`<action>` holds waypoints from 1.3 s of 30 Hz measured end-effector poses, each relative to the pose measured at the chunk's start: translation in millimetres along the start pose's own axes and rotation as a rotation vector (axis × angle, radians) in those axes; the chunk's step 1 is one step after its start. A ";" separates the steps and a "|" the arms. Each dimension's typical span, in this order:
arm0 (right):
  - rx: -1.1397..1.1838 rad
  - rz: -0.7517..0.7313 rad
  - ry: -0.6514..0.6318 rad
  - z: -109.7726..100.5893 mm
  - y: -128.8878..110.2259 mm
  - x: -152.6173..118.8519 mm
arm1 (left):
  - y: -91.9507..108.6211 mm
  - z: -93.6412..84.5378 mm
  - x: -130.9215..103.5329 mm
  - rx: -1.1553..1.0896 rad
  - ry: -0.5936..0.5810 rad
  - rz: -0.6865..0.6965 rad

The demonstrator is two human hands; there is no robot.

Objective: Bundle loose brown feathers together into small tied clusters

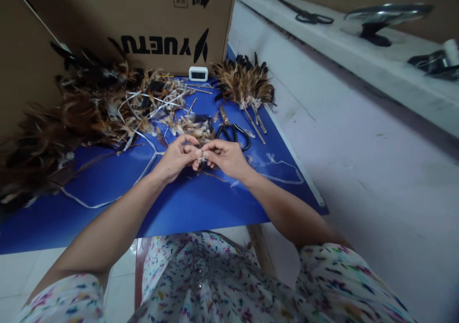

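Over the blue table (168, 217), my left hand (178, 158) and my right hand (226, 157) meet fingertip to fingertip. Both pinch at the pale quill end of a small feather (202, 162), which the fingers mostly hide. Just behind the hands lie loose brown and cream feathers (191, 128). A pair of scissors (233, 134) with black handles rests beyond my right hand, its blades pointing away. White plastic string (147, 167) winds across the table to the left of my left hand.
A big heap of brown and black feathers (96, 103) covers the left side. Feather bundles on sticks (245, 81) lie at the back right near a small white digital clock (198, 74). A cardboard box (161, 21) stands behind; a wall with a ledge (337, 31) bounds the right.
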State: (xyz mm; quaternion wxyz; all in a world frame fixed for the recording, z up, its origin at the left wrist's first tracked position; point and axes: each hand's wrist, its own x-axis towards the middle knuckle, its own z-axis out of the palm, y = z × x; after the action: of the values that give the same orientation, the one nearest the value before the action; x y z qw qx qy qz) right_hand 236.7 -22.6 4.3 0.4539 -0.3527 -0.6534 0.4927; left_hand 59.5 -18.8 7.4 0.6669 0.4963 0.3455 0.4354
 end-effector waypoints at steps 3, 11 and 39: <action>-0.003 0.006 0.035 0.7 0.8 0.6 | 1.3 1.2 -1.0 -0.028 0.006 -0.007; 0.059 0.042 0.076 1.0 3.1 2.4 | 5.0 4.3 -2.5 -0.027 0.036 0.022; 0.040 -0.144 0.184 3.3 -3.0 -2.3 | 2.2 8.5 -1.8 -0.096 0.099 0.042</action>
State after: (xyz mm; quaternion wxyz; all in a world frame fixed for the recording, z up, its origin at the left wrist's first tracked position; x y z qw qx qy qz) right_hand 234.3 -26.5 6.4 0.5531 -0.3391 -0.6226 0.4374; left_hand 65.9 -23.3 11.9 0.6627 0.4487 0.3465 0.4893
